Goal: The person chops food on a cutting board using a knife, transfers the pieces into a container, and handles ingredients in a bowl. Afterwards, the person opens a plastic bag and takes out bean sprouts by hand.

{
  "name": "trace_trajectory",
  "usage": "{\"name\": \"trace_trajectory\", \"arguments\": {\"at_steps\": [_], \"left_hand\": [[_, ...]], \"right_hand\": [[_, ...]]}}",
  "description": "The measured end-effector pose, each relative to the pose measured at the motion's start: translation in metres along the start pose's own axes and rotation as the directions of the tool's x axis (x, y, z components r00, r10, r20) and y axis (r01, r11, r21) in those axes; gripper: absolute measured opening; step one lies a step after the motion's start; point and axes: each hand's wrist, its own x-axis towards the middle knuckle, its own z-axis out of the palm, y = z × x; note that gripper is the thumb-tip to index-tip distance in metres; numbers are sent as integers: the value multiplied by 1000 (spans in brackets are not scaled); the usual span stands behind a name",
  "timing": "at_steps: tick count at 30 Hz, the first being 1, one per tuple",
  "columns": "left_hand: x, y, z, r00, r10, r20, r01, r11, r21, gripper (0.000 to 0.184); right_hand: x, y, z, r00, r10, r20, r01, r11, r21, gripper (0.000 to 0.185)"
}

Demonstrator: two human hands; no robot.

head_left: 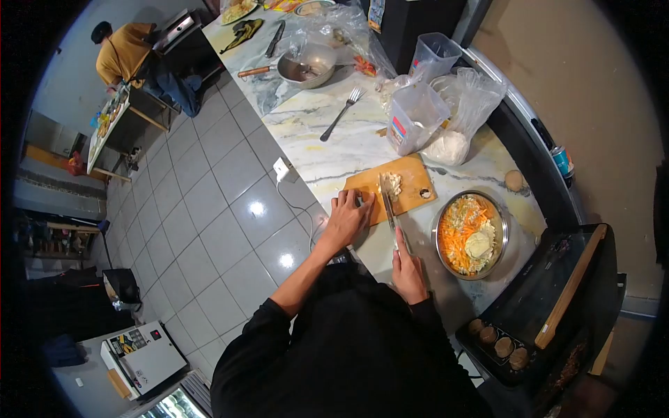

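An orange cutting board (411, 171) lies on the marble-patterned counter. My right hand (408, 274) is closed round the handle of a knife (387, 202), whose blade lies over the board beside a small heap of chopped pale pieces (393, 184). At the board's left edge, my left hand (345, 219) rests with bent fingers near a small dark item; whether it grips that item is unclear. Right of the board stands a metal bowl (437, 233) holding shredded orange and pale food with a pale mound on top.
A fork (343, 114), a wooden-handled pan (306, 67), plastic containers (417, 118) and a bag with white contents (448, 148) stand farther up the counter. A black tray (512, 317) is at right. A person (129, 59) bends over at upper left.
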Motion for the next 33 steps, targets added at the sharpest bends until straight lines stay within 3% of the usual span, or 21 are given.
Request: {"name": "trace_trajectory", "arguments": {"at_steps": [5,10,12,16,18,20,21,23,24,26,29,33], "left_hand": [[24,-1,3,994,-51,-98,44,997,-66,28],[53,-10,6,989,-86,-121,35,927,-375,14],[61,-10,1,994,-91,-62,58,909,-414,14],[85,-3,-27,982,-161,98,188,822,-537,15],[105,7,-52,994,-104,44,112,841,-530,15],[127,16,-74,992,20,-124,-78,872,-484,17],[140,23,-88,988,77,-130,-124,906,-405,24],[162,36,-105,975,175,-135,-202,953,-226,29],[171,41,-105,975,185,-124,-209,952,-224,29],[187,49,-101,942,303,-146,-306,952,7,30],[198,39,-83,925,372,-79,-366,927,80,28],[201,38,-72,912,354,-206,-373,926,-58,18]], "right_hand": [[-3,-15,-16,991,117,-66,-112,990,84,60],[-1,-7,-22,981,181,-67,-172,977,125,59],[-1,-1,-18,988,103,-113,-88,988,129,59],[1,0,-20,983,144,-112,-120,974,193,60],[1,-2,-23,979,205,-12,-198,956,217,60],[2,2,-19,985,154,-79,-130,960,248,60],[3,4,-17,987,85,-133,-48,965,256,60],[6,4,-16,985,111,-134,-69,955,289,61],[7,5,-16,984,124,-125,-80,948,307,61],[10,7,-17,983,142,-119,-97,943,319,60],[12,11,-18,979,179,-98,-139,936,323,59],[11,15,-20,973,223,-66,-190,927,324,58]]}}
